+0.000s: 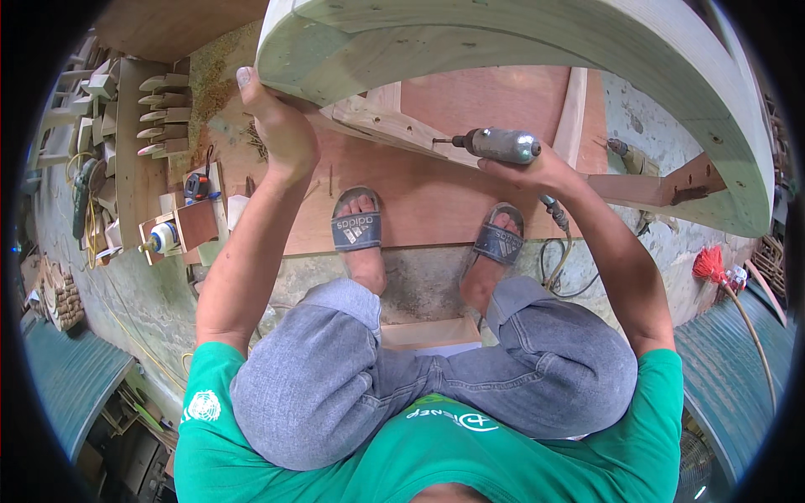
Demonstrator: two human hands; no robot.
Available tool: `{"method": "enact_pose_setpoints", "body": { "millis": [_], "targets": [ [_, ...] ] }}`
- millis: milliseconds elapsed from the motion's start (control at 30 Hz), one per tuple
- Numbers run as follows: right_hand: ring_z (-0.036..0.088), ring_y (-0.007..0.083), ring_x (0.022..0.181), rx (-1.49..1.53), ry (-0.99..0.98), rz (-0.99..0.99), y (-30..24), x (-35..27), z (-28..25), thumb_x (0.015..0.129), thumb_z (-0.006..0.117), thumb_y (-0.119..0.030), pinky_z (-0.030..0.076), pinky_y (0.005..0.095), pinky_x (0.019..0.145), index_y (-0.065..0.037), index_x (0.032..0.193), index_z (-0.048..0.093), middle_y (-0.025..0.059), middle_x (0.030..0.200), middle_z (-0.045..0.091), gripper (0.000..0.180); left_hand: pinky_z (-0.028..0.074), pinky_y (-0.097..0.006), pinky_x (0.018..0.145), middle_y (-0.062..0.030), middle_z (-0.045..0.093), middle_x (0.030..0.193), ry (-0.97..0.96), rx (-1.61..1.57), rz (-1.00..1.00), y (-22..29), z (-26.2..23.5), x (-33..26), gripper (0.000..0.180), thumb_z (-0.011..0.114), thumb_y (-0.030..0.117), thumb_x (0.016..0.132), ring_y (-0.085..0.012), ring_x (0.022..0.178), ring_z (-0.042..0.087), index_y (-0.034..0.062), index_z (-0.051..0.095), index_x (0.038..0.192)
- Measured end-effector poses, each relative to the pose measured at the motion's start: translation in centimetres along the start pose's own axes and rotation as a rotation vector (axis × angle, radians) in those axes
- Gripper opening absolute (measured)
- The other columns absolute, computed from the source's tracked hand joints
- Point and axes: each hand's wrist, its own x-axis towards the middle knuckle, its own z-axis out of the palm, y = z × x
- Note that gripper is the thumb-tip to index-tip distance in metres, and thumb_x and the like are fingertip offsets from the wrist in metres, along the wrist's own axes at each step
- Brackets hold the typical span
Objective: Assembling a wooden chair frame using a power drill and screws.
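Note:
A large pale wooden frame with a curved top rail (503, 29) stands in front of me, over a plywood sheet. My left hand (283, 126) is closed around the frame's left end, the thumb lying along its outer side. In my right hand (537, 172) is a metal air screwdriver (507, 147), held level with its bit pointing left. The bit's tip is at a lower wooden rail (377, 119) that has several dark holes in it. Whether a screw is on the tip is too small to tell. An air hose fitting (553, 210) hangs under the tool.
My sandalled feet rest on the plywood sheet (314, 218). A second power tool (633, 157) lies to the right. At left are a tape measure (197, 186), a glue bottle (162, 239), a green grinder (84, 197) and stacked wooden parts (168, 109). A red brush (710, 264) is far right.

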Motion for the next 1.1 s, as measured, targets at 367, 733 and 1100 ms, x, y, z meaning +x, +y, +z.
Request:
{"method": "enact_pose_setpoints", "body": {
  "millis": [367,733,1100],
  "targets": [
    [0.06,0.0121,0.098,-0.156,-0.038,0.135,-2.2,-0.1,-0.3,0.083,0.068,-0.019,0.047,0.0287,0.088,-0.007,0.12,0.059,0.0052,0.107,0.067,0.04,0.042,-0.031,0.074,-0.003,0.053,0.085,-0.085,0.169,0.179,-0.3,-1.1,-0.4,0.056,0.026,0.052,0.099,-0.0141,0.082,0.049,0.0029,0.052,0.102],
    [0.052,0.0114,0.084,-0.076,0.007,0.165,-2.8,-0.2,-0.1,0.082,0.072,-0.023,0.044,0.0257,0.076,-0.004,0.112,0.055,0.0028,0.094,0.059,0.04,0.049,-0.036,0.077,-0.0132,0.064,0.091,0.259,0.729,-0.114,-14.1,-17.5,-1.0,0.018,0.06,0.011,0.083,-0.0241,0.085,0.061,0.0012,0.063,0.098],
    [0.055,0.0123,0.096,-0.038,0.069,0.205,-5.3,-2.4,-0.8,0.084,0.071,-0.021,0.045,0.0278,0.086,-0.003,0.116,0.056,0.0039,0.103,0.062,0.039,0.047,-0.044,0.081,-0.0191,0.058,0.101,-0.063,1.199,-0.078,-16.7,-25.8,1.4,0.033,0.058,0.002,0.074,-0.0371,0.093,0.058,0.0047,0.06,0.107]
  ]
}}
